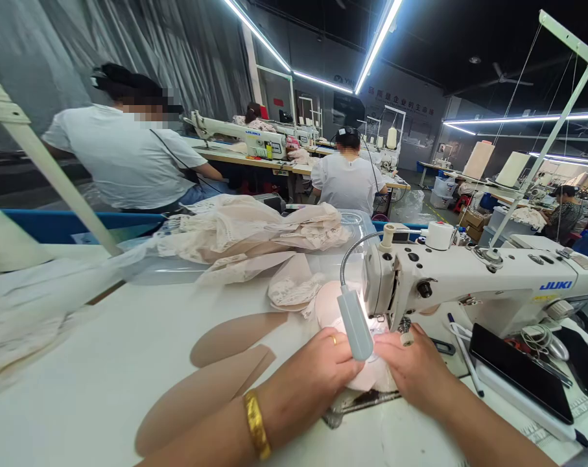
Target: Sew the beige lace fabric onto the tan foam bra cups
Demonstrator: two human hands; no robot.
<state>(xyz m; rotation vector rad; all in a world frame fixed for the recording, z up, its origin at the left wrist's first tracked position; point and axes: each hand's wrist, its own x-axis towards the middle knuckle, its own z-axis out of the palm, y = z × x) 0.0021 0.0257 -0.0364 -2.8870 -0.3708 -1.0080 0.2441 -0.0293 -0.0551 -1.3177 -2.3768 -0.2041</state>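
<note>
Under left hand (317, 363), smooth rounded fabric (329, 308)

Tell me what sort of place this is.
Most likely a garment-sewing workshop: a JUKI sewing machine stands in front, a second sewing machine stands farther back, and pale lacy fabric lies heaped nearby.

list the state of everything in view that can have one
Left hand, on pale fabric
Right hand, on pale fabric
Pale fabric, brightly lit
Gooseneck lamp, on
Sewing machine, upright, running unclear
Ceiling light, lit
Fabric pile, crumpled
Beige pads, lying loose
Black device, dark
</note>
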